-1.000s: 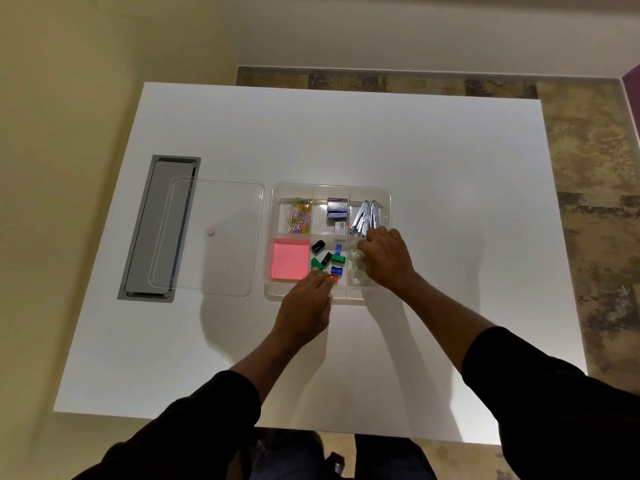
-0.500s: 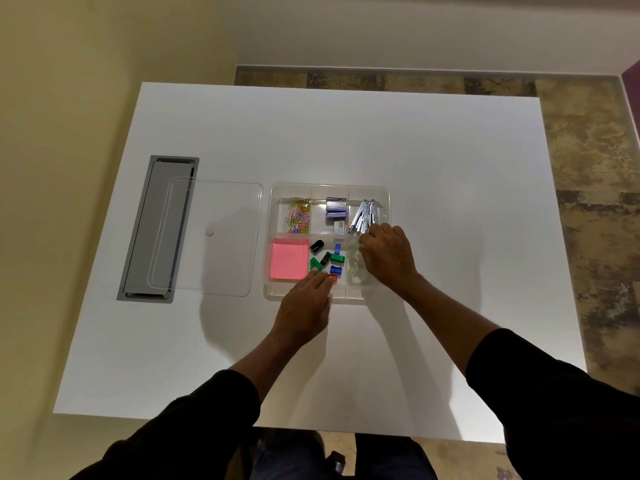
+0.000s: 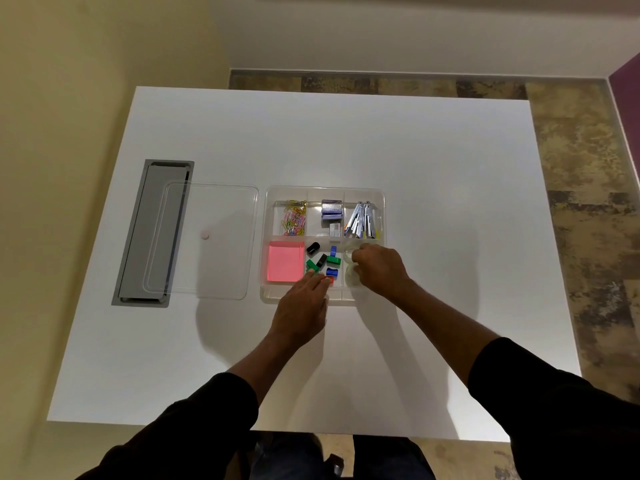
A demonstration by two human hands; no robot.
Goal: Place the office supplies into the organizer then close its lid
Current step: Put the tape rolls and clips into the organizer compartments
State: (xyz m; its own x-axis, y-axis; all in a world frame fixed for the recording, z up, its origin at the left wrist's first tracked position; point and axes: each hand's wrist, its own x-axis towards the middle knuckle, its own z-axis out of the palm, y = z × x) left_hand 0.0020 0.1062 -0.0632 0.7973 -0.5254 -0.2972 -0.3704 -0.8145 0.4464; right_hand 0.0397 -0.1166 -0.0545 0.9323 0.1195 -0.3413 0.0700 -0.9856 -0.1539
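The clear organizer point(image 3: 266, 292) sits mid-table with its compartments filled: coloured paper clips point(image 3: 294, 218), staple boxes point(image 3: 331, 211), staplers point(image 3: 362, 220), a pink sticky-note pad point(image 3: 285, 261) and coloured binder clips point(image 3: 323, 261). My right hand point(image 3: 379, 270) is in the near right compartment, fingers curled on a clear tape roll point(image 3: 350, 255); a second roll point(image 3: 351, 275) lies beside it. My left hand point(image 3: 301, 310) lies flat over the front rim, fingertips by a red binder clip point(image 3: 329, 279). The clear lid point(image 3: 207, 244) lies to the organizer's left.
A grey cable hatch point(image 3: 152, 233) is set into the white table point(image 3: 433, 168), partly under the lid. The near table edge runs just in front of my sleeves. Patterned floor shows beyond the far and right edges.
My right hand has drawn back from the staplers toward me, into the near right compartment over the tape rolls. The left hand has stayed at the front rim.
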